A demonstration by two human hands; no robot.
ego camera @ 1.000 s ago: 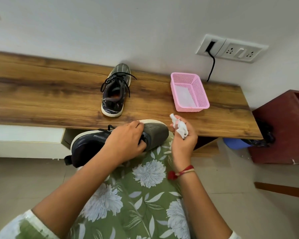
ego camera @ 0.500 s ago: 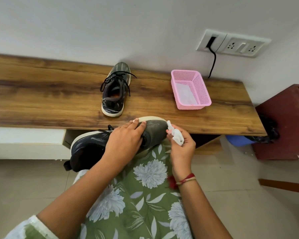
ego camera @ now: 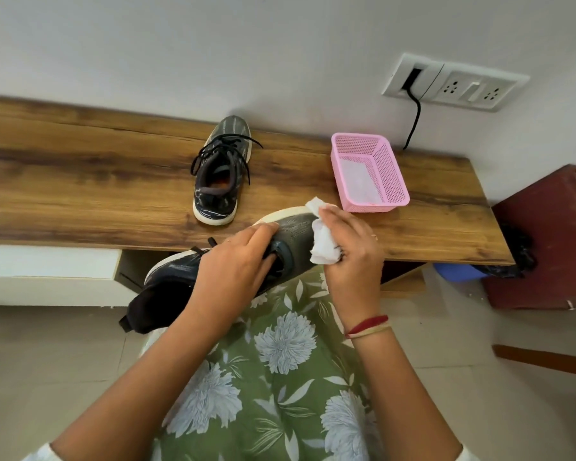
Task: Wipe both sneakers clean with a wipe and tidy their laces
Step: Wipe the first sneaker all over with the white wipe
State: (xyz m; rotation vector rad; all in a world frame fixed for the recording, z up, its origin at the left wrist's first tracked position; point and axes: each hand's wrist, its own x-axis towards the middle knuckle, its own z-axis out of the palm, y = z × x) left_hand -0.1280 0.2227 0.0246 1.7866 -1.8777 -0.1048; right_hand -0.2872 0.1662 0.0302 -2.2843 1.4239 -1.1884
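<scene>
**Wipe lands on the toe of the lap sneaker**

A second ago the right hand (ego camera: 350, 251) held the crumpled white wipe (ego camera: 321, 242) up in the air, just off the shoe's toe. Now it has come down and the wipe lies against the toe of the dark grey mesh sneaker with the white sole (ego camera: 295, 227). The right grip is clenched round the wipe, which is bunched between thumb and fingers. The left hand (ego camera: 233, 261) has stayed put, its grip curled over the laced middle of that sneaker to steady it.

This sneaker rests on the green floral fabric of the lap (ego camera: 280, 344). Its toe reaches over the front edge of the brown wooden surface (ego camera: 80, 181), and its heel points away to the left.

By my reading, the wiping of the first shoe's toe is only now starting. The second dark patterned sneaker (ego camera: 220, 181) stands untouched near the middle of the surface, toe toward the back edge, with its black laces (ego camera: 213, 151) loose and sprawled. The pink perforated plastic basket (ego camera: 391, 174) sits toward the right end.
</scene>
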